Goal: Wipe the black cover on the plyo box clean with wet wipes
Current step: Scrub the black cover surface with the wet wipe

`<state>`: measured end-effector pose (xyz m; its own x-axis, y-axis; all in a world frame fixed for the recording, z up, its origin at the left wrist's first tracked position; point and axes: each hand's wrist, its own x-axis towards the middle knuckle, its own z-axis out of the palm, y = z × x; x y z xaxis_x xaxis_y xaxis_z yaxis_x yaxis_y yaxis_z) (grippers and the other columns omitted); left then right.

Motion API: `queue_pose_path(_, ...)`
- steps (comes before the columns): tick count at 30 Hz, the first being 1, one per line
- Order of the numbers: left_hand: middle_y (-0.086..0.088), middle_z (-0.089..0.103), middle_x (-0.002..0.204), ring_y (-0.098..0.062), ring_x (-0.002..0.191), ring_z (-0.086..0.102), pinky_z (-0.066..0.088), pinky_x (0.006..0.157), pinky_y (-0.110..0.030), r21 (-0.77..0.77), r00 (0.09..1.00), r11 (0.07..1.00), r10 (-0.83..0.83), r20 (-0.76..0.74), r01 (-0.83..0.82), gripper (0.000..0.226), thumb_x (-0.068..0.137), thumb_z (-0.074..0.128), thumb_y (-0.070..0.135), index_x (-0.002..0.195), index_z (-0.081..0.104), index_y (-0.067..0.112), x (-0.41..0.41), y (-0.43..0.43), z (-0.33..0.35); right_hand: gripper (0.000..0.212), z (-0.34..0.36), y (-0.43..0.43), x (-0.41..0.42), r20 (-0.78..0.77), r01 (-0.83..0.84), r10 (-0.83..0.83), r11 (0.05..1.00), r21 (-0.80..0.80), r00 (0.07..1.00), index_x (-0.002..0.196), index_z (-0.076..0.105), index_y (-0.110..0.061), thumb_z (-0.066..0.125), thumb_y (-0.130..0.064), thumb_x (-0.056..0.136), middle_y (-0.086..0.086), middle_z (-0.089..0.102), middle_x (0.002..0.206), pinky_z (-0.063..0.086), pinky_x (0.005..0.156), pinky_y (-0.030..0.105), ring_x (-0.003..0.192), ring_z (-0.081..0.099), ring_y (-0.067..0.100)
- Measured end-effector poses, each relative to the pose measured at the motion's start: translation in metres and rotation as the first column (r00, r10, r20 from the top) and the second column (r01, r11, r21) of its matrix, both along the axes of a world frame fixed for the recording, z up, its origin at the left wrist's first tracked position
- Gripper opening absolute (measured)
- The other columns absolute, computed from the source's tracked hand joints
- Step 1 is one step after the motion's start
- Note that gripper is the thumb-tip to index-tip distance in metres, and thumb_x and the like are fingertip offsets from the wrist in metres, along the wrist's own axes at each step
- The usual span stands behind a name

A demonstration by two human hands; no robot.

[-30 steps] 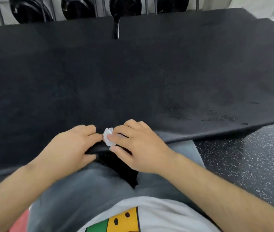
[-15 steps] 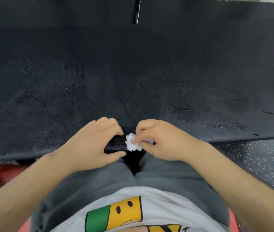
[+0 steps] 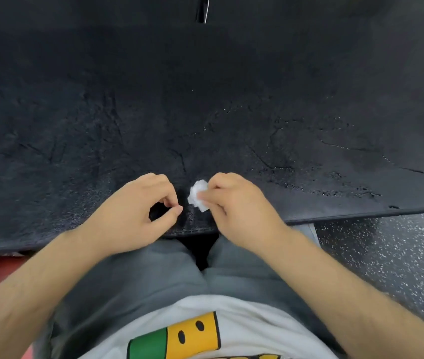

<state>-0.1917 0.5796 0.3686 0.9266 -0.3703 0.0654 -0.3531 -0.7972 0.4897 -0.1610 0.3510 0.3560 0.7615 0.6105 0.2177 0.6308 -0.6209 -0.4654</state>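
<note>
Both hands sit at the near edge of the black cover (image 3: 205, 112). Our right hand (image 3: 236, 211) pinches a balled wet wipe (image 3: 197, 196) against it; our left hand (image 3: 138, 211) curls thumb to forefinger, holding nothing we can see. The wipe looks soft, light and damp (likely to shred on this cracked surface), so we'd pinch its bulk.

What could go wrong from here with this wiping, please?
The wet wipe pinched in the right hand is a small crumpled wad, so it may cover little. The black cover looks cracked; the wipe could snag and shed bits. The left hand holds nothing visible, so the cover might shift.
</note>
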Motion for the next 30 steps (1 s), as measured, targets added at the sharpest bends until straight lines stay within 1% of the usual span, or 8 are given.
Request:
queue_pose_path(3,0.019,0.054,0.084,-0.008,0.089,0.052,0.039,0.071,-0.018,0.016,0.999,0.999,0.027,0.032,-0.027,0.018,0.091,0.047,0.044,0.081,0.057,0.033,0.008,-0.001,-0.002,0.022,-0.002,-0.004,0.0,0.007,-0.13,0.131,0.989,-0.067,0.991,0.088,0.076,-0.018,0.066,-0.001,0.079,0.002,0.061,0.085,0.05,0.068,0.04,0.075,0.057,0.03)
queue_pose_path(7,0.018,0.055,0.096,-0.01,0.093,0.052,0.047,0.082,-0.037,0.038,0.988,0.991,0.121,0.092,-0.125,0.014,0.09,0.048,0.039,0.09,0.06,0.031,0.017,0.011,-0.007,0.017,-0.006,-0.024,0.038,0.087,0.35,-0.35,0.937,0.021,0.933,0.076,0.073,-0.012,0.065,0.003,0.076,0.006,0.056,0.078,0.053,0.065,0.04,0.07,0.055,0.032)
queue_pose_path(12,0.01,0.058,0.134,-0.011,0.131,0.048,0.044,0.107,-0.042,0.049,0.984,0.985,0.164,0.075,-0.168,0.044,0.089,0.048,0.046,0.123,0.066,0.025,0.033,0.015,-0.011,0.026,0.006,0.026,0.0,0.008,-0.106,0.107,0.993,-0.046,0.994,0.082,0.071,-0.018,0.068,0.005,0.07,0.002,0.057,0.079,0.049,0.062,0.037,0.069,0.053,0.027)
queue_pose_path(17,0.015,0.064,0.119,-0.01,0.115,0.056,0.05,0.093,-0.046,0.03,0.989,0.991,0.13,0.064,-0.132,0.036,0.091,0.05,0.043,0.117,0.069,0.027,0.045,0.014,-0.005,0.023,0.004,0.014,0.055,0.061,0.229,-0.223,0.967,-0.113,0.973,0.08,0.072,-0.018,0.069,0.003,0.071,0.001,0.055,0.078,0.048,0.064,0.04,0.07,0.053,0.03)
queue_pose_path(22,0.02,0.057,0.09,-0.007,0.092,0.051,0.051,0.081,-0.04,0.006,0.984,0.988,0.154,0.085,-0.155,0.028,0.092,0.049,0.037,0.11,0.069,0.028,0.058,0.012,-0.005,0.034,0.009,0.051,0.024,-0.044,-0.015,0.012,0.998,-0.068,0.999,0.081,0.065,-0.021,0.055,0.006,0.062,-0.009,0.04,0.077,0.033,0.059,0.027,0.068,0.039,0.016)
queue_pose_path(24,0.02,0.057,0.085,-0.004,0.088,0.05,0.05,0.078,-0.036,-0.016,0.983,0.987,0.162,0.085,-0.161,0.028,0.092,0.047,0.037,0.107,0.07,0.029,0.062,0.013,-0.003,0.03,0.002,0.045,0.039,-0.072,0.044,-0.052,0.994,-0.1,0.996,0.08,0.067,-0.013,0.055,0.01,0.066,-0.005,0.047,0.082,0.04,0.056,0.031,0.074,0.042,0.018)
queue_pose_path(27,0.019,0.061,0.089,-0.005,0.093,0.053,0.05,0.083,-0.035,-0.046,0.985,0.988,0.153,0.085,-0.149,0.025,0.093,0.05,0.033,0.106,0.071,0.028,0.072,0.017,-0.004,0.03,-0.001,0.04,0.068,-0.025,0.24,-0.245,0.963,-0.118,0.969,0.079,0.069,-0.009,0.051,0.011,0.065,-0.001,0.055,0.086,0.052,0.057,0.039,0.082,0.05,0.024)
queue_pose_path(30,0.016,0.061,0.111,-0.009,0.114,0.053,0.041,0.103,-0.026,-0.084,0.978,0.981,0.182,0.1,-0.174,0.023,0.092,0.056,0.027,0.108,0.072,0.025,0.08,0.024,-0.013,0.032,0.008,0.059,0.04,0.001,0.079,-0.079,0.991,-0.105,0.997,0.074,0.064,-0.02,0.06,0.004,0.054,-0.005,0.051,0.075,0.041,0.055,0.022,0.071,0.05,0.02)
